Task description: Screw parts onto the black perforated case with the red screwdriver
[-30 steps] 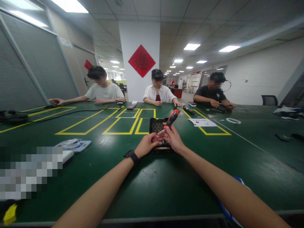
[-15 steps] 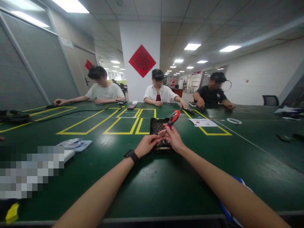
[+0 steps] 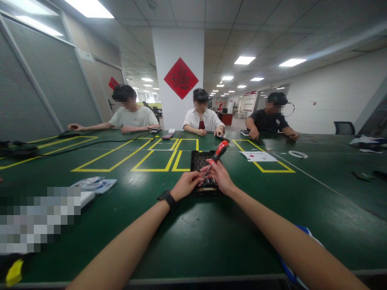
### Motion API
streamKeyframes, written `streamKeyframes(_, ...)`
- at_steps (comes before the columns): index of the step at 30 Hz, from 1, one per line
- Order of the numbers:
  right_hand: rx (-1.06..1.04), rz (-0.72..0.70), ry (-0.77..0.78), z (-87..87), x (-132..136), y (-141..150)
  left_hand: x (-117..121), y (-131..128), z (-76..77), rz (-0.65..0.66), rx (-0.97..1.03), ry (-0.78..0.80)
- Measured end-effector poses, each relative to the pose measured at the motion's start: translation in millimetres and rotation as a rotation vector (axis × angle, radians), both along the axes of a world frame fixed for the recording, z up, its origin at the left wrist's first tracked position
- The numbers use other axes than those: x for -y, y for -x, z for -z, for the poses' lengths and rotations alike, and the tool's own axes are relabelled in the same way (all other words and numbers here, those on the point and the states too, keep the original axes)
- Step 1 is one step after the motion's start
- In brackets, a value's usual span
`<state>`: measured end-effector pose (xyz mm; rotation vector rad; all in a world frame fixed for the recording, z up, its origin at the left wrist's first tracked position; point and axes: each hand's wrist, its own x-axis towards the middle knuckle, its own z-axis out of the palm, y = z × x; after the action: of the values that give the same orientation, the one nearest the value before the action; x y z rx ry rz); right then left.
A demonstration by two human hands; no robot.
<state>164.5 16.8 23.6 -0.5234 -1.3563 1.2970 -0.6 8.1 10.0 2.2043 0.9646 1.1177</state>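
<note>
A screwdriver (image 3: 220, 150) with a red and black handle leans up and to the right in my right hand (image 3: 223, 177), whose fingers are closed around its lower part. Its thin metal shaft runs down to the left, towards the fingertips of my left hand (image 3: 188, 184). Those fingertips are pinched together at the shaft's tip; whatever small piece they hold is hidden. Both hands are over an open black case (image 3: 203, 154) on the table. Small parts sit in its lower half, partly covered by my hands.
The green table (image 3: 187, 237) carries yellow tape outlines. A white paper (image 3: 259, 156) and a white ring (image 3: 298, 154) lie to the right. Plastic packets (image 3: 98, 185) lie to the left. Three people sit across the table, one with a dark tool (image 3: 223, 138). Black cables (image 3: 90, 144) run along the left.
The person across in the middle has drawn an arm and a dark tool in from the right. My hands and the screwdriver have barely moved.
</note>
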Motion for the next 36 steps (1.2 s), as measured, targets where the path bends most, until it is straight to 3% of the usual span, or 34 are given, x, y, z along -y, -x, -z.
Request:
streamKeyframes(13, -0.034, -0.02, 0.003, -0.6, 1.9, 0.4, 1.7, -4.2, -1.1, -0.076, -0.015, -0.02)
streamKeyframes(21, -0.02, -0.044, 0.008, -2.6, 3.3, -0.1, -2.3, -0.4, 0.5, -0.066, -0.053, -0.064)
streamKeyframes(36, -0.022, -0.004, -0.017, -1.8, 2.2, 0.2, -0.9, -1.7, -0.6, -0.055, -0.016, -0.007)
